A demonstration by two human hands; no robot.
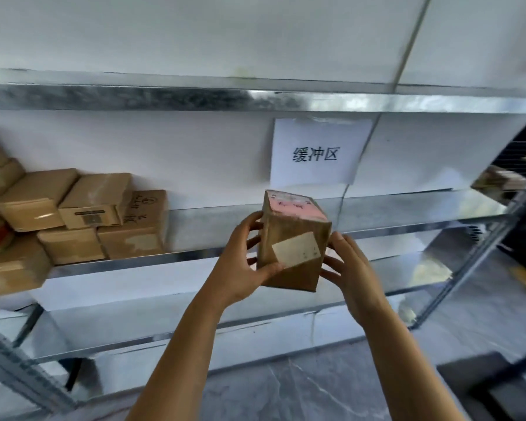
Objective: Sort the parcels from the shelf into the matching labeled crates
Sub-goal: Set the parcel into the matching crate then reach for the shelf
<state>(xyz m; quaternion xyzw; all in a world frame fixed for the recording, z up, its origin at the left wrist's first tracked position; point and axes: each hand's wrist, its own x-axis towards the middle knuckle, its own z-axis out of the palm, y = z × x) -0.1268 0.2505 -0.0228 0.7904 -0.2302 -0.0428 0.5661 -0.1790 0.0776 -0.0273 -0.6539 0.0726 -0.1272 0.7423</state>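
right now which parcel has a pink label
The brown cardboard parcel held by the left hand and right hand; stacked brown boxes on the metal shelf show none.

parcel [292, 253]: brown cardboard, glossy tape, matt paper labels | shelf [286, 100]: shiny galvanised metal | sign [318, 150]: matt white paper | floor [301, 390]: grey marbled, smooth
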